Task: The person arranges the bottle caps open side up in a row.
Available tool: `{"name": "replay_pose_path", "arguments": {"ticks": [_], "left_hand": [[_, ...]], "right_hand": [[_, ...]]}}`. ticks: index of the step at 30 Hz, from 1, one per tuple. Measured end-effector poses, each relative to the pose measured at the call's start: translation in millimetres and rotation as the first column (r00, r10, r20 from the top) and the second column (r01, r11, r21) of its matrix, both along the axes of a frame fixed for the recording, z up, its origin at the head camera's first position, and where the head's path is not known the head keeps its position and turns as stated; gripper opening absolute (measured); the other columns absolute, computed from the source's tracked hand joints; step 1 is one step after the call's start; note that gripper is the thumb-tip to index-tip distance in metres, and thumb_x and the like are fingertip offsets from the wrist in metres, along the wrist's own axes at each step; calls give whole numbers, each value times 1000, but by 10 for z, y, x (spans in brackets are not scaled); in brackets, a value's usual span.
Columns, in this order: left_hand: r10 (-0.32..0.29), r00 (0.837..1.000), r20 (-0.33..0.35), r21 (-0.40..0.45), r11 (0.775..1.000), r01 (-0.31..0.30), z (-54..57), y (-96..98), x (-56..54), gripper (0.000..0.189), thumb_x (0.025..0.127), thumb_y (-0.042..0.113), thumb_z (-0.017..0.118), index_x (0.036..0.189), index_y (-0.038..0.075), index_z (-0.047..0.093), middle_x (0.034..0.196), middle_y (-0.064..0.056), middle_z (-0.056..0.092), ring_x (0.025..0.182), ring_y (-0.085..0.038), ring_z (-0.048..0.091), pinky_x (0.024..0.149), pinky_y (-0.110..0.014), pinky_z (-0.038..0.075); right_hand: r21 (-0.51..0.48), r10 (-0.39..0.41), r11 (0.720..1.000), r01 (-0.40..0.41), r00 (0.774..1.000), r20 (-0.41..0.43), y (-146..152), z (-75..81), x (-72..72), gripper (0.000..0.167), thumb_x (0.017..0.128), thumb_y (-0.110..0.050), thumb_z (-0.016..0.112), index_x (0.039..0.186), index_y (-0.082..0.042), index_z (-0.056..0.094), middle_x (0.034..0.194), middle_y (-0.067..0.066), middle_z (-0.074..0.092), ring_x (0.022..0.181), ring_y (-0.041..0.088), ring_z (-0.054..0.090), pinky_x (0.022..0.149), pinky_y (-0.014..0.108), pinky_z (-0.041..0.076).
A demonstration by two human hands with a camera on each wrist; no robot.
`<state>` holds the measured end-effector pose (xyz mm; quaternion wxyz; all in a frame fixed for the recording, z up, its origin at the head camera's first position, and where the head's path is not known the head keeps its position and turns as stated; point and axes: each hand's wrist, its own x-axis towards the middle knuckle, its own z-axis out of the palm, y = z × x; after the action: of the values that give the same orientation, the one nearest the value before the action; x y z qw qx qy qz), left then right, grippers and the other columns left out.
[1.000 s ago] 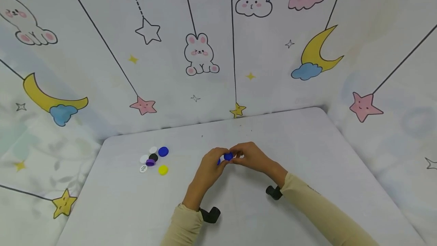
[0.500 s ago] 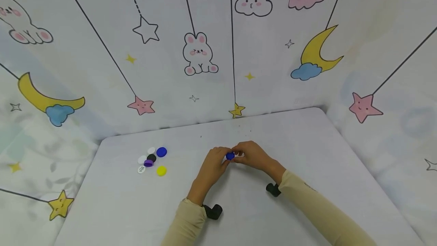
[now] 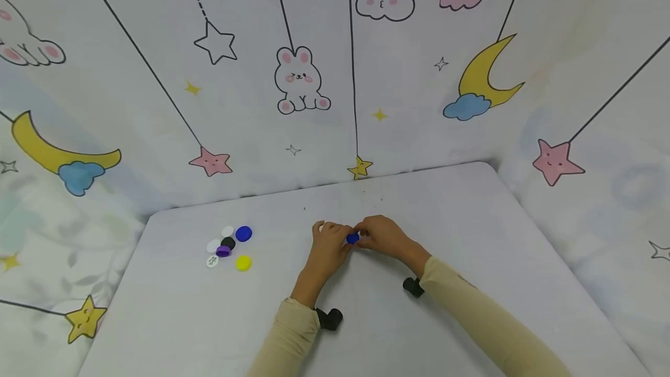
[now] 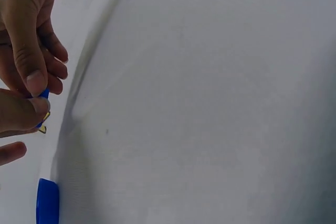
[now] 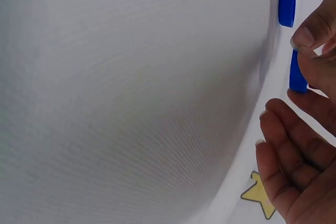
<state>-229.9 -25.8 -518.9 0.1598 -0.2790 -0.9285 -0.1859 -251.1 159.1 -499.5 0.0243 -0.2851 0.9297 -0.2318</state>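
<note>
Between my two hands, over the middle of the white table, is a small blue bottle cap. My left hand pinches it from the left with thumb and finger; another finger lifts off behind. From the right, the fingertips of my right hand grip the same cap. Close up in the right wrist view, the held cap shows edge-on, partly covered by fingertips. A second blue cap stands out low in the left wrist view, beyond the left fingers; in the head view the left hand hides that spot.
A loose cluster on the left of the table has white caps, a black cap, a purple cap, a blue cap and a yellow cap. A printed cloth wall rises behind the table.
Both hands have shifted slightly right with the blue cap. A finger of my left hand has lifted, and a bit of blue seen beside that hand earlier is now hidden.
</note>
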Motion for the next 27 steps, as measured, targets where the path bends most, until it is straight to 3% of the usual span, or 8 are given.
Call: {"name": "replay_pose_path", "arguments": {"ticks": [4,13,22,27], "left_hand": [[26,999,34,-18,1000,-25,-45,-5,-25,26,81,17,80,105,18,68,104,4,74,104,-22,62,106,-58,32],[38,996,79,-109,994,-29,-86,-37,-73,16,86,21,76,100,15,69,97,2,74,93,-22,66,92,-45,46],[91,993,73,-108,991,-83,-118,-95,-89,17,86,21,76,100,14,70,96,0,73,89,-20,66,85,-43,48],[74,996,51,-84,994,-70,-110,-152,-74,18,84,17,77,100,11,69,93,-3,71,84,-23,65,75,-39,49]], "right_hand": [[32,-10,999,10,1000,11,-44,-35,-36,32,85,-25,77,111,-7,73,86,-2,69,73,7,56,64,23,47],[127,-49,991,46,999,20,-156,-92,-96,32,82,-30,79,110,-14,74,80,-6,62,69,8,50,61,25,44],[190,-58,980,55,998,10,-291,-85,-130,32,84,-31,78,112,-16,74,98,-1,72,91,18,66,76,35,54],[201,-55,978,51,998,16,-357,-69,-128,31,84,-31,77,111,-16,74,102,1,72,95,20,67,78,38,55]]}}
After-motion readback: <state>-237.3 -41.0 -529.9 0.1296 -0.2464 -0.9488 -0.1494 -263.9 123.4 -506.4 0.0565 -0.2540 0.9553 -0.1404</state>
